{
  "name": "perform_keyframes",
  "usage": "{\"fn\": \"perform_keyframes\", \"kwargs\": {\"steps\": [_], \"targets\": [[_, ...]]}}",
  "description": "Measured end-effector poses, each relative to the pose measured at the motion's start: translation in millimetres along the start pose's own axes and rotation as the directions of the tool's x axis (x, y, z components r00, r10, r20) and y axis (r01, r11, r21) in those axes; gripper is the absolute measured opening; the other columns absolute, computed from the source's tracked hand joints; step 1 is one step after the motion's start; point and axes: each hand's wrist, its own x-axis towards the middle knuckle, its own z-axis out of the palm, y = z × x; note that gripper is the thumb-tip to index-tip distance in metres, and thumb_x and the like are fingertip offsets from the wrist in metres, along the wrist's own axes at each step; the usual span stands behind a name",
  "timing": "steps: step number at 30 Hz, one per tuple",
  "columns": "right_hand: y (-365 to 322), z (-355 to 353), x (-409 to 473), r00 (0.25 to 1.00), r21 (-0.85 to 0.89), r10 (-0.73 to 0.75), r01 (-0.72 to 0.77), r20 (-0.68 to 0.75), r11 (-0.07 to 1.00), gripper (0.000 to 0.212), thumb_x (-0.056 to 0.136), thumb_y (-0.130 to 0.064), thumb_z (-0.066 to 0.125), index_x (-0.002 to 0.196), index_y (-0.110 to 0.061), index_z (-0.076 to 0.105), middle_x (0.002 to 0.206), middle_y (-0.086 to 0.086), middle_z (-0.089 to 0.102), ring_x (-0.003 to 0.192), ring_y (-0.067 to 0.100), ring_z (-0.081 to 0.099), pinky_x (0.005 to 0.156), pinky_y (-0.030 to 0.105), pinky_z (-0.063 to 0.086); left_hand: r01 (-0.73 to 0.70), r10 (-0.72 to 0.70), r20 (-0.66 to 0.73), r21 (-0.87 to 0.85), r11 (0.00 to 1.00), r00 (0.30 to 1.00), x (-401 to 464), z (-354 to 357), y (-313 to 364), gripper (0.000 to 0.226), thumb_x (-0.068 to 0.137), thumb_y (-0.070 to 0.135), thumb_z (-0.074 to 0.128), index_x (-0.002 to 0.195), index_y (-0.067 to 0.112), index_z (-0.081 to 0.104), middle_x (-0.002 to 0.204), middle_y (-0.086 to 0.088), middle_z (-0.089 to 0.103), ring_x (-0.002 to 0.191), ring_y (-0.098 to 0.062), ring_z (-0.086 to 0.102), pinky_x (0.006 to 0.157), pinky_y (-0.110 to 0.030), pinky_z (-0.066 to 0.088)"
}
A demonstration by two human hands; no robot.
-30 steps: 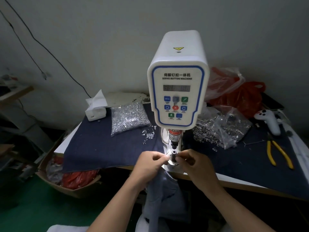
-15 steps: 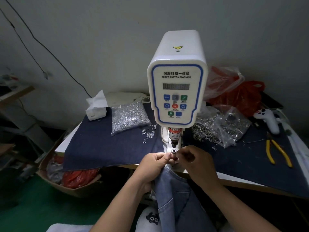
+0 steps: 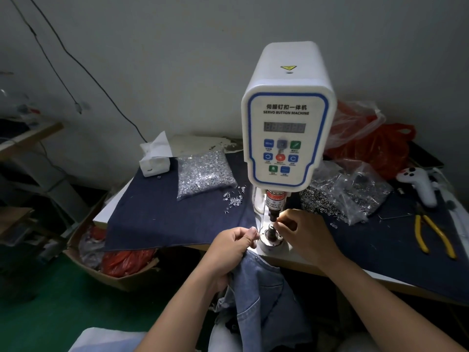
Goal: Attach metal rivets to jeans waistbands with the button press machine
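The white, blue-trimmed servo button press machine [image 3: 286, 118] stands on the dark denim-covered table [image 3: 157, 214]. Just below its plunger, the right hand [image 3: 304, 235] pinches something tiny over the round metal die [image 3: 271, 236]; what it is, I can't tell. Left of the die, the left hand [image 3: 231, 252] grips the faded blue jeans [image 3: 256, 295], which hang off the table's front edge. Left of the machine lies a clear bag of silver rivets [image 3: 203, 174]; right of it, an open clear bag of small metal rings [image 3: 347, 194].
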Motion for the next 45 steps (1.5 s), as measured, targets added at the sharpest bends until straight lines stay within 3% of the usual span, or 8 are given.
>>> {"fn": "perform_keyframes", "kwargs": {"steps": [6,13,18,26,31,34,39,45], "targets": [[0.6,-2.9,2.0,0.999,-0.018,-0.003,0.004,0.041,1.0,0.005,0.088,-0.028,0.076,0.083,-0.026,0.074,0.066,-0.025,0.06,0.069,-0.013,0.059,0.066,0.004,0.037,-0.021,0.021,-0.011,-0.027,0.999,1.0,-5.4,-0.7,7.0,0.04,0.102,0.046,0.063,0.067,0.031,0.076,0.114,-0.009,0.075,0.093,-0.01,0.061,0.082,-0.026,0.046],[1.3,-2.2,2.4,0.999,0.005,0.015,-0.015,0.046,1.0,0.006,0.087,-0.029,0.079,0.083,-0.029,0.074,0.064,-0.026,0.062,0.073,-0.015,0.061,0.064,0.002,0.038,0.002,-0.003,-0.03,-0.037,0.999,1.0,-5.5,-1.6,13.2,0.038,0.102,0.049,0.062,0.083,0.017,0.074,0.091,0.014,0.078,0.09,-0.004,0.062,0.077,-0.022,0.045],[-0.3,-3.9,0.6,0.999,0.021,0.014,-0.015,0.048,1.0,0.016,0.087,-0.028,0.078,0.078,-0.035,0.068,0.062,-0.027,0.061,0.073,-0.017,0.06,0.064,0.001,0.038,0.011,-0.013,-0.037,-0.043,0.999,0.999,-6.2,-4.2,15.0,0.036,0.099,0.052,0.065,0.086,0.022,0.079,0.081,0.011,0.071,0.086,-0.011,0.057,0.077,-0.028,0.045],[-1.2,-3.3,-0.1,0.999,-0.001,0.02,-0.02,0.048,1.0,0.002,0.089,-0.026,0.076,0.087,-0.027,0.076,0.067,-0.027,0.061,0.069,-0.014,0.06,0.065,0.002,0.039,0.033,-0.034,-0.023,-0.016,0.999,0.999,-9.6,-7.3,20.2,0.035,0.098,0.056,0.064,0.084,0.028,0.078,0.076,0.015,0.067,0.074,-0.006,0.055,0.063,-0.021,0.045],[-9.0,-5.3,-6.6,0.996,0.044,0.094,-0.094,-0.003,0.995,0.006,0.093,-0.025,0.071,0.088,-0.024,0.075,0.072,-0.018,0.068,0.075,0.003,0.067,0.077,0.024,0.05,0.022,-0.022,-0.009,-0.043,0.999,1.0,-11.1,-7.7,22.9,0.035,0.097,0.056,0.065,0.083,0.027,0.078,0.077,0.013,0.068,0.076,-0.009,0.055,0.066,-0.026,0.046],[-12.8,-6.9,-32.1,0.985,0.237,0.15,-0.126,-0.083,0.963,0.01,0.094,-0.024,0.069,0.084,-0.026,0.071,0.073,-0.013,0.071,0.071,0.003,0.067,0.072,0.023,0.051,0.009,-0.007,0.015,-0.093,0.996,1.0,-13.5,-8.4,26.0,0.037,0.092,0.06,0.067,0.086,0.025,0.078,0.083,0.011,0.07,0.075,-0.006,0.058,0.068,-0.024,0.047],[-16.2,-4.8,-69.9,0.97,0.333,-0.01,-0.074,0.244,0.94,0.016,0.086,-0.026,0.08,0.093,-0.038,0.072,0.094,-0.025,0.07,0.088,-0.001,0.066,0.075,0.01,0.045,-0.046,0.06,0.071,-0.184,0.982,0.996,-15.9,-2.9,35.8,0.035,0.083,0.059,0.068,0.085,0.026,0.078,0.082,0.006,0.067,0.068,-0.004,0.056,0.07,-0.024,0.046],[-13.4,-15.2,-75.2,0.969,0.153,-0.244,0.245,-0.025,0.957,0.017,0.079,-0.019,0.087,0.081,-0.024,0.071,0.089,-0.016,0.066,0.091,0.006,0.06,0.081,0.015,0.043,-0.178,0.196,0.046,-0.253,0.951,0.98,-20.8,8.1,42.0,0.026,0.085,0.047,0.069,0.083,0.022,0.077,0.071,-0.003,0.065,0.06,-0.01,0.056,0.062,-0.023,0.047]]}}
